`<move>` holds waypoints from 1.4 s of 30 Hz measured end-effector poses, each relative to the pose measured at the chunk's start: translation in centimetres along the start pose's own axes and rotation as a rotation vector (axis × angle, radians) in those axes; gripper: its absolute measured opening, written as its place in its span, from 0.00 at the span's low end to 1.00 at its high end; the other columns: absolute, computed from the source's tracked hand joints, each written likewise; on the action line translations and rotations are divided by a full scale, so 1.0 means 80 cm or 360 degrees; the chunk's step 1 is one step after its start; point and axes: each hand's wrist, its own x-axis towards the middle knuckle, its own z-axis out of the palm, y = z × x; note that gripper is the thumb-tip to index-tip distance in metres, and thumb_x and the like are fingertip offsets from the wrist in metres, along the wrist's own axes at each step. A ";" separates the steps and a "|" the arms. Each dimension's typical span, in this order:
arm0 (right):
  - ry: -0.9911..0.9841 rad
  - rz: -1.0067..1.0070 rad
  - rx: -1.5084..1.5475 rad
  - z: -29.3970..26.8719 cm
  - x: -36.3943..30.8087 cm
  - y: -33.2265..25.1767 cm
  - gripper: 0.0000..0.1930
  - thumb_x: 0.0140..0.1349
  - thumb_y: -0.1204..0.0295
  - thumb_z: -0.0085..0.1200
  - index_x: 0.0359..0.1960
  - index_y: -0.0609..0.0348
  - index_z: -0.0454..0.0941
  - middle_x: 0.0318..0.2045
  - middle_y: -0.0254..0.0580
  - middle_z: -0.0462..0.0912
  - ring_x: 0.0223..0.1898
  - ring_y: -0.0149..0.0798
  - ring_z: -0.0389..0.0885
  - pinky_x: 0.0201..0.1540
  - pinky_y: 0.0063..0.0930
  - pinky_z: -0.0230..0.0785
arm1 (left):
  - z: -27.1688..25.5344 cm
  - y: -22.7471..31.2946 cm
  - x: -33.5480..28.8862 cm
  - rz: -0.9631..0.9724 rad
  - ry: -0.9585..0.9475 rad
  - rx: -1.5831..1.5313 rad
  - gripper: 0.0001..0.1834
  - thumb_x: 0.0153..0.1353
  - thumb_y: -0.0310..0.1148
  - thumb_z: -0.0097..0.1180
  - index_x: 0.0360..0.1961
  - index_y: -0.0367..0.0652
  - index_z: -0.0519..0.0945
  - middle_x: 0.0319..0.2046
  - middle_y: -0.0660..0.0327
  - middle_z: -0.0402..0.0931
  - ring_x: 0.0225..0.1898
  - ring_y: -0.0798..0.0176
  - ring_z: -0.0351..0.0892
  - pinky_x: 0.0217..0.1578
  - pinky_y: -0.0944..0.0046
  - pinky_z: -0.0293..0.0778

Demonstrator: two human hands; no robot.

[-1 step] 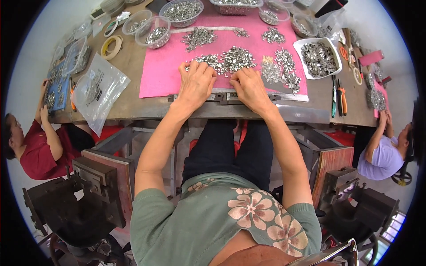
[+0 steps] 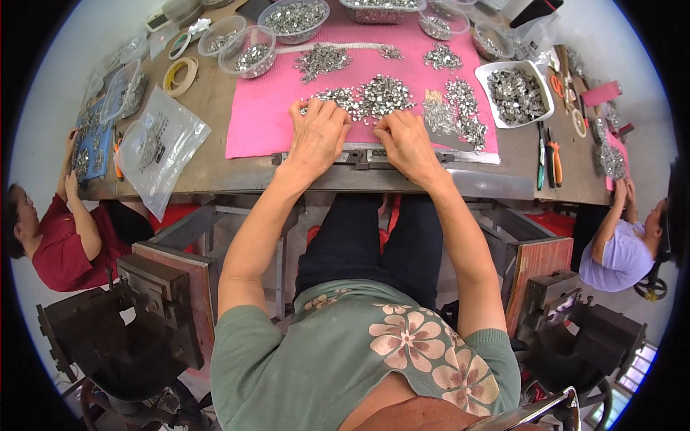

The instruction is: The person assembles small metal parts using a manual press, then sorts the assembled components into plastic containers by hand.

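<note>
My left hand [image 2: 316, 138] rests at the near edge of the pink mat [image 2: 259, 118], its fingers curled down beside a pile of small silvery metal pieces [image 2: 384, 95]. To its right, my right hand [image 2: 406, 142] is closed in a pinch, the fingertips bent inward by the same pile. Anything between the fingers of either hand is hidden or too small to name. A narrow metal fixture [image 2: 359, 158] lies along the table edge, between and below my hands. Thin pale metal pieces [image 2: 438, 117] lie to the right of my right hand.
A white tray of metal pieces [image 2: 483, 72] stands at the right, with orange-handled pliers [image 2: 556, 161] near it. Clear tubs [image 2: 260, 25] line the back. A plastic bag [image 2: 176, 126] and tape roll [image 2: 170, 85] lie left. Other people work at both sides.
</note>
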 end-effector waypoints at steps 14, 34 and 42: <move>0.0088 -0.0216 0.0022 -0.015 -0.044 -0.016 0.07 0.58 0.79 0.64 0.35 0.61 0.77 0.35 0.41 0.79 0.39 0.46 0.76 0.43 0.39 0.65 | 0.008 0.054 -0.030 -0.0031 0.0064 -0.0516 0.05 0.62 0.26 0.60 0.38 0.42 0.78 0.36 0.62 0.75 0.41 0.57 0.73 0.51 0.54 0.59; 0.0166 -0.0087 -0.0120 0.019 0.020 -0.001 0.05 0.58 0.73 0.64 0.32 0.60 0.82 0.29 0.43 0.78 0.36 0.48 0.78 0.41 0.42 0.66 | 0.020 0.072 -0.036 -0.0057 0.0206 -0.0392 0.09 0.55 0.26 0.64 0.37 0.42 0.78 0.35 0.60 0.74 0.42 0.55 0.74 0.52 0.50 0.61; 0.0170 -0.0066 -0.0211 0.024 0.020 0.006 0.05 0.58 0.73 0.64 0.30 0.59 0.80 0.29 0.41 0.79 0.36 0.47 0.78 0.42 0.41 0.64 | 0.022 0.072 -0.038 -0.0040 0.0239 -0.0387 0.09 0.56 0.26 0.64 0.37 0.42 0.79 0.37 0.61 0.75 0.42 0.56 0.74 0.55 0.48 0.60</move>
